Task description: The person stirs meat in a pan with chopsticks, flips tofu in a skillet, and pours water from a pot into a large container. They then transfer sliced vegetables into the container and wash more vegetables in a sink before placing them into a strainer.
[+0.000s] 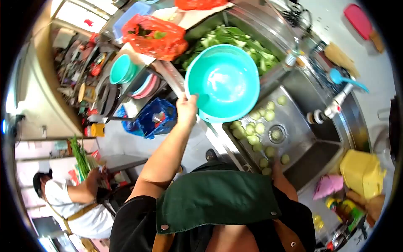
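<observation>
My left hand (187,110) grips the near-left rim of a turquoise basin (226,80), which looks empty and is over the divider between two sink bays. My right hand (277,169) is low in the steel sink (302,145), beside several pale green round vegetables (253,130); its fingers are blurred, and I cannot make out whether it holds one. More of these vegetables lie around the drain (276,133). Behind the basin, the other bay holds leafy greens (264,54).
An orange-red bag (155,38) sits left of the greens. The faucet (336,107) reaches in from the right, near a blue ladle (346,80). A yellow container (362,172) stands at right. At lower left, another person (75,197) holds long green stalks.
</observation>
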`<state>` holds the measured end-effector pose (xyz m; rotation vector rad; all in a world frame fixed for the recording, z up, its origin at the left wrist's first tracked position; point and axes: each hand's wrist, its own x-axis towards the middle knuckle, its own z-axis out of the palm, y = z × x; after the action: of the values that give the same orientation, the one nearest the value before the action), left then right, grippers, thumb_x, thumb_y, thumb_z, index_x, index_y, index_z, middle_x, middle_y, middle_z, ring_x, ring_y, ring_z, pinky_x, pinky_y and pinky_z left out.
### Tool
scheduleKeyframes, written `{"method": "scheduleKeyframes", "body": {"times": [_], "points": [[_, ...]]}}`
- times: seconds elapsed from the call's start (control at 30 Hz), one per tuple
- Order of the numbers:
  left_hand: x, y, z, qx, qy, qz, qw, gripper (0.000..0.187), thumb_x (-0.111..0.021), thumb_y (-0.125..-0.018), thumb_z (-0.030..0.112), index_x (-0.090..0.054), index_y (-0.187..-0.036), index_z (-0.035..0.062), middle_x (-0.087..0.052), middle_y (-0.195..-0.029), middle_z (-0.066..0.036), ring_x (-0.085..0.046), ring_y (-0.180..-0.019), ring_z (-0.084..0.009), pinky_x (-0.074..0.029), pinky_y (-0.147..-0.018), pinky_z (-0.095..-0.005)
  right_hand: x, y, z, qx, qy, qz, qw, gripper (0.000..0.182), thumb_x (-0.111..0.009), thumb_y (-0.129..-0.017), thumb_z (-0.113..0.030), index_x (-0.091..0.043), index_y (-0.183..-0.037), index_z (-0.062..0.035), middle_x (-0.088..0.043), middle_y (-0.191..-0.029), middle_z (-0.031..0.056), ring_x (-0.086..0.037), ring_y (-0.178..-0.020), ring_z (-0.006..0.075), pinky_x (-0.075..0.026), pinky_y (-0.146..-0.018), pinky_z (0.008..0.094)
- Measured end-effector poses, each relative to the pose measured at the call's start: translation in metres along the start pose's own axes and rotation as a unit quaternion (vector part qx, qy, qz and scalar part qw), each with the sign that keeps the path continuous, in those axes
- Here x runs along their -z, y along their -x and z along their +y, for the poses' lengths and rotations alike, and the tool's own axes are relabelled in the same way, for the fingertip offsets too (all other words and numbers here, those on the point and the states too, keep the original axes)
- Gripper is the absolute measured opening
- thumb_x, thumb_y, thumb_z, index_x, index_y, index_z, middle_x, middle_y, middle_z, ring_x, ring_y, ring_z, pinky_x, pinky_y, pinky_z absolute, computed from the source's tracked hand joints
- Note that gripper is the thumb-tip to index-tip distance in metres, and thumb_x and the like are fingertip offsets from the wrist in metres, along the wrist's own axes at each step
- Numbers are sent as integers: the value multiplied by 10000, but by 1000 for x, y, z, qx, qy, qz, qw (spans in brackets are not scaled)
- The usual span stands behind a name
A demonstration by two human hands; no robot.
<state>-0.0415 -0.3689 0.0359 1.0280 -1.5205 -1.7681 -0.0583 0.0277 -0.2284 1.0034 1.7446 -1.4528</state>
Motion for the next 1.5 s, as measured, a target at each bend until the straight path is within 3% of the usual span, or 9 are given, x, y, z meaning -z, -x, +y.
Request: {"method": "scheduleKeyframes", "body": {"times": [0.33, 0.4, 0.57, 0.63, 0.67, 0.8, 0.93, 1.17, 1.5], "points": [[23, 19, 26, 114, 165, -22, 979, 144, -549, -816, 176, -511, -887, 57, -564, -840, -38, -545, -739, -120, -458, -655, -261, -144, -59, -1, 1, 25, -207, 978, 598, -277, -863, -492, -335, -1239, -30, -386, -1216, 138, -409, -1066, 263, -350, -891, 357], [28, 22, 30, 131, 200, -44, 970, 139, -547, -819, 184, -510, -892, 71, -561, -842, -37, -552, -734, -129, -477, -655, -281, -163, -73, 7, 138, 152, -281, 937, 735, -329, -760, -643, -265, -1297, -145, -304, -1299, 108, -352, -1094, 348, -324, -788, 574], [34, 27, 41, 159, 225, -35, 961, 155, -538, -823, 185, -506, -905, 56, -561, -851, -50, -560, -767, -146, -489, -685, -291, -184, -75, -5, 291, 324, -371, 820, 619, -464, -801, -471, -298, -1281, -118, -357, -1263, 100, -390, -1073, 237, -382, -822, 380], [34, 29, 47, 173, 242, -19, 954, 132, -539, -819, 159, -512, -893, 53, -568, -838, -57, -563, -747, -146, -489, -671, -288, -195, -56, -23, -42, 184, -289, 939, 700, -440, -758, -584, -394, -1203, -45, -460, -1162, 130, -498, -969, 241, -422, -781, 368], [35, 29, 46, 174, 242, -18, 954, 132, -539, -819, 159, -512, -893, 53, -568, -838, -57, -563, -747, -146, -489, -671, -288, -192, -32, -51, -122, 264, -265, 919, 682, -535, -702, -572, -434, -1140, -60, -504, -1088, 134, -545, -870, 229, -462, -684, 374], [38, 28, 42, 83, 68, 39, 993, 63, -537, -799, 93, -543, -825, 36, -586, -766, -39, -543, -641, -103, -447, -584, -229, -179, -6, -52, -63, 107, -384, 915, 697, -574, -680, -546, -417, -1153, -58, -492, -1103, 151, -534, -924, 237, -448, -750, 368], [43, 30, 37, 15, -17, 31, 999, 61, -540, -791, 70, -562, -826, 24, -592, -755, -33, -532, -636, -85, -423, -584, -206, -172, -16, -59, -146, 49, -518, 841, 392, -470, -791, -491, -510, -1061, -210, -564, -979, -11, -540, -832, 182, -415, -691, 394], [51, 22, 30, 9, 8, 36, 999, 112, -536, -770, 23, -557, -876, -4, -592, -827, -54, -543, -710, -104, -421, -669, -230, -195, 19, -81, -160, 66, -364, 915, 599, -451, -736, -612, -457, -1133, -162, -542, -1057, 35, -511, -951, 267, -410, -771, 461], [55, 24, 29, -72, -47, 44, 995, 118, -536, -764, 20, -555, -877, -7, -583, -822, -35, -523, -708, -86, -406, -676, -215, -196, 20, -70, -199, -168, -550, 793, 451, -571, -746, -455, -518, -1046, -122, -576, -998, 61, -556, -892, 224, -440, -792, 369]]}}
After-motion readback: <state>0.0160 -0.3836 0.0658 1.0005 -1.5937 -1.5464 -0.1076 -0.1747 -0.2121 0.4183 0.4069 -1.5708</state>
